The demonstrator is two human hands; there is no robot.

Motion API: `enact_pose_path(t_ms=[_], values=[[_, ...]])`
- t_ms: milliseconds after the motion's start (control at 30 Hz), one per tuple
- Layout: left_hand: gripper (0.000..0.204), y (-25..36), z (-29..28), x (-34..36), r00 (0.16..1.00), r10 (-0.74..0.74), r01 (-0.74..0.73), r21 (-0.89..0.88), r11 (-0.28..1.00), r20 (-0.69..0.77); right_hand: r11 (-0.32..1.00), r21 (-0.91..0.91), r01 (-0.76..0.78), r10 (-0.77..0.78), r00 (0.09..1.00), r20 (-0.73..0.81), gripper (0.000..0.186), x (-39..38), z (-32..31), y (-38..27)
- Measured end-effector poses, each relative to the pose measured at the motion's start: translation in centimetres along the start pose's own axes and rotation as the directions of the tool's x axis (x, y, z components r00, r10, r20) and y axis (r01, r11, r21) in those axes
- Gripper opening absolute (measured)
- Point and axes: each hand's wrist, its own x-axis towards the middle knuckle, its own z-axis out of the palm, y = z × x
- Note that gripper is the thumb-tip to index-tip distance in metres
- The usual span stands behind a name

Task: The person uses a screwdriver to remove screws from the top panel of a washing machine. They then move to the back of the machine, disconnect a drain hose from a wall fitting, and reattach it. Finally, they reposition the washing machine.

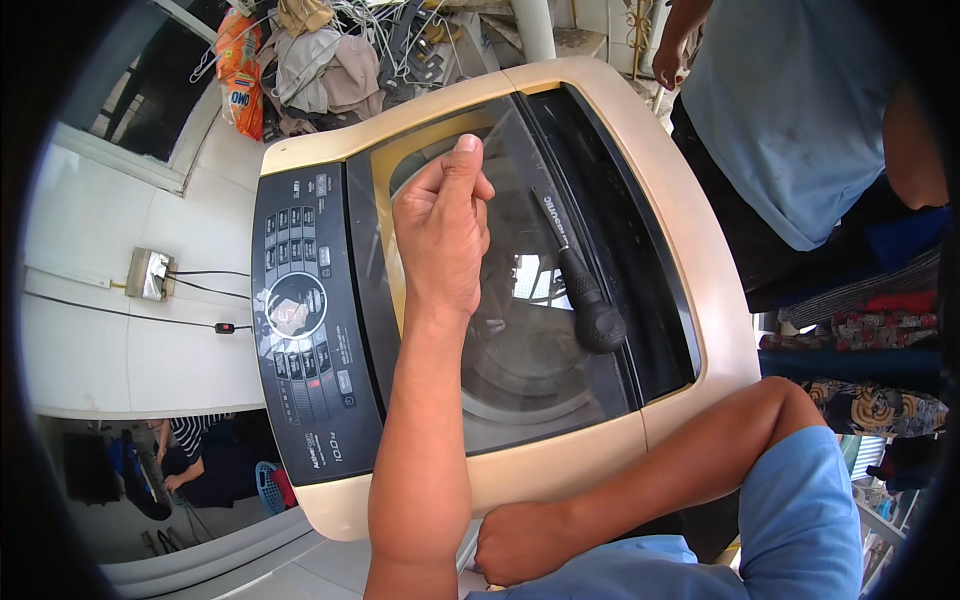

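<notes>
At the left, noting a pale wall (90, 350), then a dark control panel (340, 300) running far to near along the washing machine (715, 320). Right of the panel, over the glassy lid (515, 340), seeing the left hand (440, 240): showing a narrow, closed grip, thumb folded in, with nothing visible inside. Not being able to tell contact with the lid from clearance above it. At the machine's near edge, a little farther right, finding the right hand (525, 545) bunched into a fist; not seeing its inner side, so not telling whether gripping anything. Right of the left hand, finding a black microphone-shaped tool (583, 285) lying on the lid, beside the dark trough (640, 290). Reading its long axis as slanting from far left to near right, rounded end near, thin end just beside the left hand. Judging the left hand the nearer; placing the right hand well apart, nearward of the rounded end. At the far right, noting another person (790, 120) standing beyond the machine.
</notes>
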Motion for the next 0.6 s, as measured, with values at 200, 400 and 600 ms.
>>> enact_pose_path(t_ms=[200, 400, 600], values=[[0.039, -0.6, -0.1, 0.1, 0.998, 0.045, -0.044, -0.014, 0.999, 0.032, 1.000, 0.008, 0.027, -0.027, 1.000, 0.005, 0.013, 0.0, -0.3, 0.2], [0.042, -0.9, -0.5, 0.3, 0.999, 0.048, -0.048, 0.035, 0.998, 0.007, 0.999, 0.028, 0.033, -0.035, 0.995, 0.088, 0.014, 0.1, -0.7, 0.2], [0.045, -1.2, -0.3, 0.3, 0.994, 0.112, -0.112, 0.056, 0.992, 0.012, 0.999, 0.035, 0.006, -0.011, 0.986, 0.165, 0.013, 0.4, -1.8, 0.0]])
